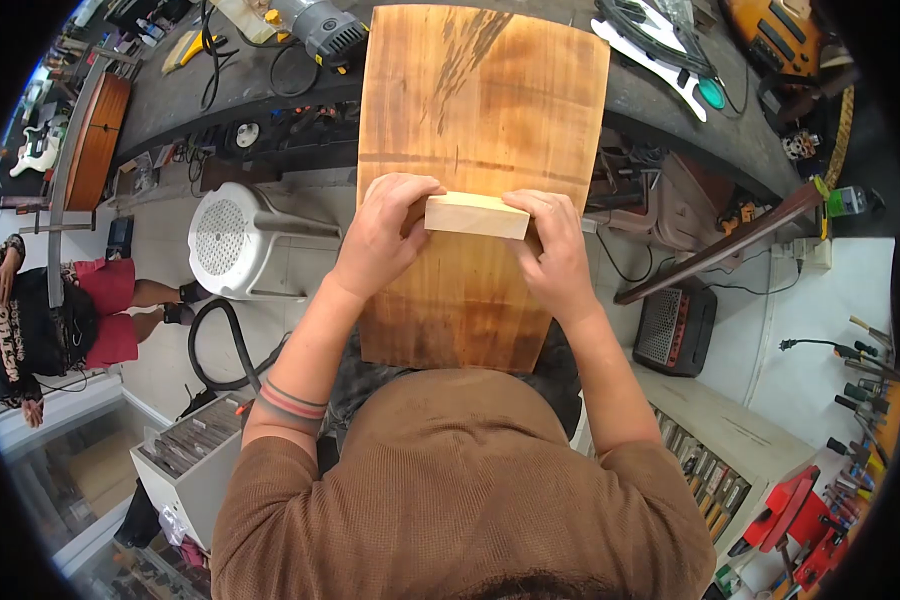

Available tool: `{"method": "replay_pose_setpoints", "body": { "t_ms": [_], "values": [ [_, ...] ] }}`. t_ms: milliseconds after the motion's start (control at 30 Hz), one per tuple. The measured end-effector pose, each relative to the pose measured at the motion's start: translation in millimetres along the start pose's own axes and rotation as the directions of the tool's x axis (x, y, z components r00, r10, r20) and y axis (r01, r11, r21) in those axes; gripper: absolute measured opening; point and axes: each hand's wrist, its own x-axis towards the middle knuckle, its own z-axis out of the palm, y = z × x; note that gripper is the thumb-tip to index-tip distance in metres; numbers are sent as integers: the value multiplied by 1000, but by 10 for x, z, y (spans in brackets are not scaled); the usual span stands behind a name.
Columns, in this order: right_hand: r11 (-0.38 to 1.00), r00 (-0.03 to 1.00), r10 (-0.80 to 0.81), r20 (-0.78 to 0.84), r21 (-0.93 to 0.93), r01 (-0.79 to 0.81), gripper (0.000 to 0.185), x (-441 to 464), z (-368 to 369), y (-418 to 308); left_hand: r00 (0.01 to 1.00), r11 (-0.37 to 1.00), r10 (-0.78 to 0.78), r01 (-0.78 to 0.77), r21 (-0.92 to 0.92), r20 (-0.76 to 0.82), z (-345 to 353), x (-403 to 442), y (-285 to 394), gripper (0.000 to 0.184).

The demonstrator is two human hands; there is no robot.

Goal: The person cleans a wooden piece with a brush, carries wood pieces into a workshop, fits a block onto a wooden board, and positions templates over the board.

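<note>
A small pale wooden block is held crosswise between my two hands over a wide wooden board. My left hand grips the block's left end, thumb underneath and fingers on top. On its right end, my right hand is closed in the same way. The board has a warm brown grain with a patch of dark streaks near its far end. It runs from my lap up to the dark workbench. Whether the block touches the board, I cannot tell.
A white plastic stool and a black hose are on the left. Beyond them, another person stands. A grey power tool and a white guitar-shaped template lie on the bench. An amplifier stands right.
</note>
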Motion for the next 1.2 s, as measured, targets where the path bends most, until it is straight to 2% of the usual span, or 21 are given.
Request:
{"method": "replay_pose_setpoints", "body": {
  "t_ms": [167,333,433,667,867,1200],
  "values": [
    [995,999,-46,-8,-86,45,54,2,38,42,999,997,-45,44,-70,-14,28,-49,-18,68],
    [988,998,-24,-65,-152,14,51,6,85,7,998,998,-42,44,53,-53,43,-69,-20,66],
    [955,997,-40,-62,-296,20,49,11,63,-32,997,996,-31,37,80,-74,61,-91,-51,65],
    [958,999,-37,-22,-284,29,49,19,52,-8,995,997,-56,61,54,-84,54,-135,-61,63],
    [959,997,-69,-44,-278,54,49,59,94,38,996,993,-39,48,106,-85,27,-124,-34,60],
    [954,994,-83,-66,-295,60,45,0,130,58,986,996,-73,80,38,-148,106,-190,1,57]
  ]
}}
